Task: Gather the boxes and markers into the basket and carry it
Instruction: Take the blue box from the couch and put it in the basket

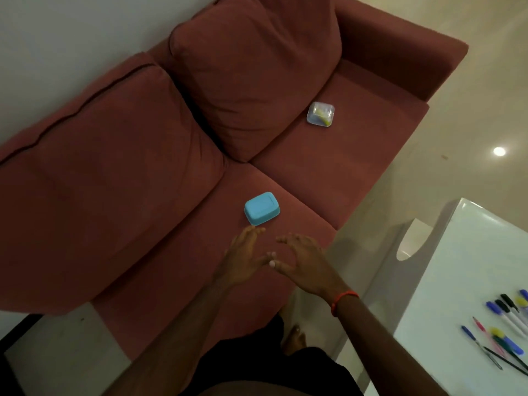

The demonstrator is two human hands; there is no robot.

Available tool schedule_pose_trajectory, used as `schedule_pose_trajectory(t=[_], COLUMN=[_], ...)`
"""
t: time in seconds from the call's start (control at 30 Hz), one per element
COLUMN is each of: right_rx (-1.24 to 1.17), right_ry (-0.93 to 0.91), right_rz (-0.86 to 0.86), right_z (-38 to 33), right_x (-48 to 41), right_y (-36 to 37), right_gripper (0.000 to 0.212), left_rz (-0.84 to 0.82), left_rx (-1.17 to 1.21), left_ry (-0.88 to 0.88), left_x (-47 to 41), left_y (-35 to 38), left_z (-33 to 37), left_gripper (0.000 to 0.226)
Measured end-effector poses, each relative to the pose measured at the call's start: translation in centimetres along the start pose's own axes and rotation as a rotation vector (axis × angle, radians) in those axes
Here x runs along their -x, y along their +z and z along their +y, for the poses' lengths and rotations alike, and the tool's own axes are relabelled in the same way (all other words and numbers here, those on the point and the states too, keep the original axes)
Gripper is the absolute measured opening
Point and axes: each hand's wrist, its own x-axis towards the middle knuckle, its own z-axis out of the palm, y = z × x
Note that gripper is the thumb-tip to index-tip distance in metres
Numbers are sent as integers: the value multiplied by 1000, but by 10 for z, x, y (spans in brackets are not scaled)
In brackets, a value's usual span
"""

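Observation:
A blue lidded box (261,208) lies on the seat of a red sofa (160,155). Farther along the seat, near the armrest, sits a clear plastic box (320,114) with something yellow inside. My left hand (246,257) is stretched out with spread fingers, its tips just short of the blue box. My right hand (304,261), with a red band at the wrist, hovers beside it with fingers relaxed and holds nothing. Several markers and pens (507,327) lie on a white table (457,281) at the right. No basket is in view.
Two large back cushions (251,70) lean against the wall. The white table stands close to the sofa's front edge, with a narrow strip of tiled floor (445,155) between them. My bare foot (293,338) is on the floor below the seat.

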Motion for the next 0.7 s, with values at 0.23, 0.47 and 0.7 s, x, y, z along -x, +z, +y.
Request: schedule_pose_trajectory(t=[0.23,0.47,0.7], right_rx=[-112,-237,-334], right_ry=[12,131,139], right_rz=[-31,-132,-65], right_z=[16,68,116], right_x=[-82,-172,-244], right_y=[12,45,59], right_gripper=[61,76,55], left_rz=[-54,139,282], left_rx=[65,596,855], left_ry=[-35,-323,-548], left_x=[-70,-134,-182], left_y=[32,60,87], left_z=[-44,-66,-103], left_gripper=[80,86,90])
